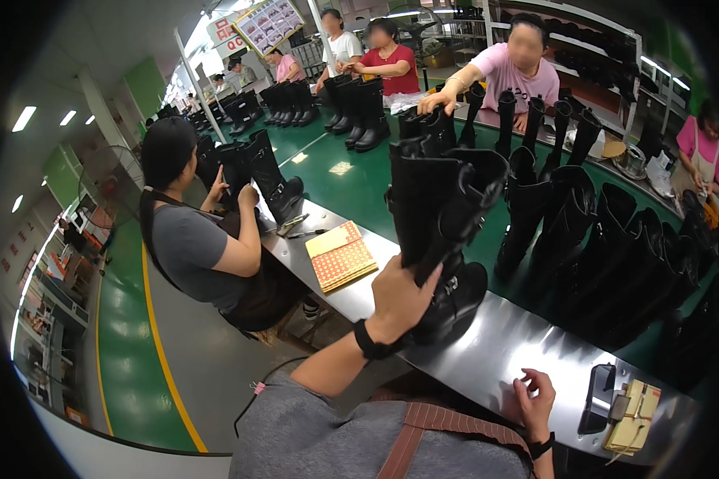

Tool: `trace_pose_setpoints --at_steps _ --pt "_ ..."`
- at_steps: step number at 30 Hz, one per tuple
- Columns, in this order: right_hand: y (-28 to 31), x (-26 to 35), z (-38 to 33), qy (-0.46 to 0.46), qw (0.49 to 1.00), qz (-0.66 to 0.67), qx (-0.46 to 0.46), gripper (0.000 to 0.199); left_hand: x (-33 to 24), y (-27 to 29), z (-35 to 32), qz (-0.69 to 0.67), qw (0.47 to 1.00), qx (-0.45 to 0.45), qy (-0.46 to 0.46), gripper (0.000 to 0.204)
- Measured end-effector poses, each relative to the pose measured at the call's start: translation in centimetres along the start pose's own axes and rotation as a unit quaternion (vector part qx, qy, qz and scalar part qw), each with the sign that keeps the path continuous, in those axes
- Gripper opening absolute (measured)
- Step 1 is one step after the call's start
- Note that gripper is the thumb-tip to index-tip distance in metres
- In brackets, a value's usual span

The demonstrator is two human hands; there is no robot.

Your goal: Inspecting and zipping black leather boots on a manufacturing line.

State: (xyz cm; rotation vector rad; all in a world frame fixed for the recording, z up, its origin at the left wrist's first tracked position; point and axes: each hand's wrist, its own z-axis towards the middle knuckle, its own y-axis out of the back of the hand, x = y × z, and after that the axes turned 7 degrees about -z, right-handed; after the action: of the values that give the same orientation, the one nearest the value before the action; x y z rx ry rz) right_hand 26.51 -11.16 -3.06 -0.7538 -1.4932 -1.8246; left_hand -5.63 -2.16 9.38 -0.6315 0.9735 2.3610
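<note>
Left arm up and gripping, right hand low and loose.

My left forearm rises from the lower edge toward the picture's middle, bent at the elbow, a dark band around the wrist. My left hand [397,294] is raised with its back toward me, fingers wrapped away from view and closed in a firm grasp, thumb on the right side. My right hand [533,401] sits much lower, near my chest, wrist also banded in black, fingers curled loosely inward, holding nothing that I can see. The two hands are well apart.
</note>
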Motion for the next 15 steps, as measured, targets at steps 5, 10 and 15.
trace_pose_setpoints --at_steps 5,10,15 --pt "0.9 7.9 3.7 0.224 0.972 0.068 0.034 0.086 -3.7 -1.7 -5.6 -0.056 0.998 0.005 -0.026 0.030" --pt "-0.4 11.1 3.8 0.236 0.968 -0.019 0.083 0.095 -5.8 -4.7 -9.0 -0.088 0.974 0.131 -0.161 0.046" --pt "-2.2 8.0 2.4 0.136 0.987 0.069 -0.050 0.065 -4.0 -4.4 -9.5 -0.110 0.938 0.247 -0.218 0.077"
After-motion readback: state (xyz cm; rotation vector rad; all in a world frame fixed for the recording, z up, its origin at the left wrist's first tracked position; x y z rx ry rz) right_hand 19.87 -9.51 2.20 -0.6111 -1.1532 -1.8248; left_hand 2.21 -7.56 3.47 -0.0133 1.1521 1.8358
